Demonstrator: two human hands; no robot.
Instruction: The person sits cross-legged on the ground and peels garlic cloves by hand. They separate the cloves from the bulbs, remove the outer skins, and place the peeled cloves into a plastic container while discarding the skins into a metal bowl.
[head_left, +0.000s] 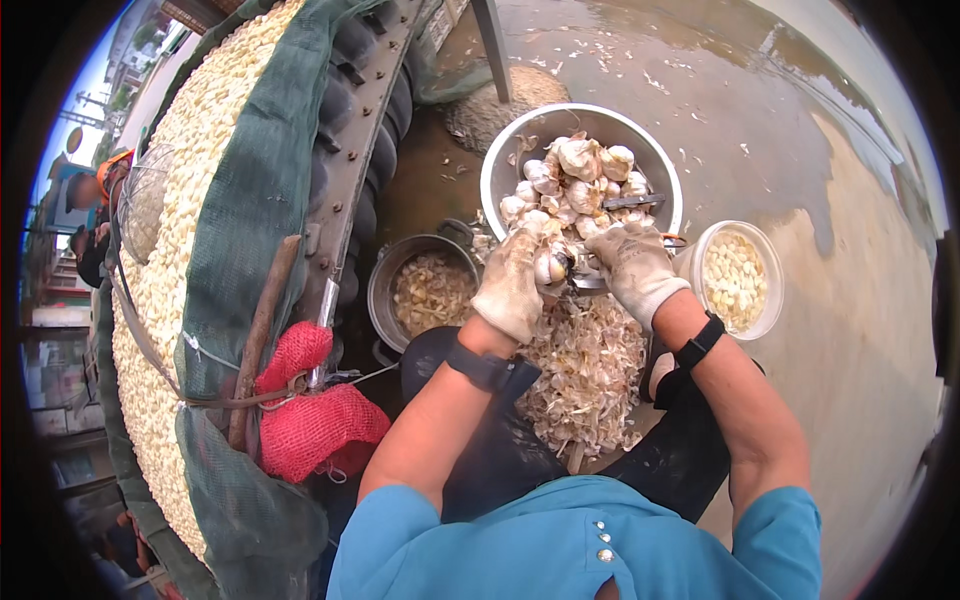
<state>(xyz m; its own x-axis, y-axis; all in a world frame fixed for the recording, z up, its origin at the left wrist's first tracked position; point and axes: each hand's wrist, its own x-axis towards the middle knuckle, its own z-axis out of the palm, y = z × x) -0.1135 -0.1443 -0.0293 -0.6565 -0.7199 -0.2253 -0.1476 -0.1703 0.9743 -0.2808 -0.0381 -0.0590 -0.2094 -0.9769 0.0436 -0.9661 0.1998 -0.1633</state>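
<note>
My left hand (517, 277), in a pale work glove, grips a garlic bulb (551, 266) with a dark patch on its right side. Close to the bulb, my gloved right hand (634, 266) has its fingers curled near a metal blade (589, 282); the glove hides how it is held. Both hands are at the near rim of a wide metal bowl (491, 180) heaped with whole garlic bulbs (581, 159). A dark metal tool (634, 201) rests on those bulbs. Beneath my hands, a pile of garlic skins (581, 375) lies between my knees.
A metal pot (373, 289) with garlic pieces stands left of the bowl, a plastic tub (776, 300) of peeled cloves right. Further left, peeled cloves (202, 142) fill a netting-lined truck bed beside a wooden stick (262, 337) and red mesh bags (322, 427). People are at the far left.
</note>
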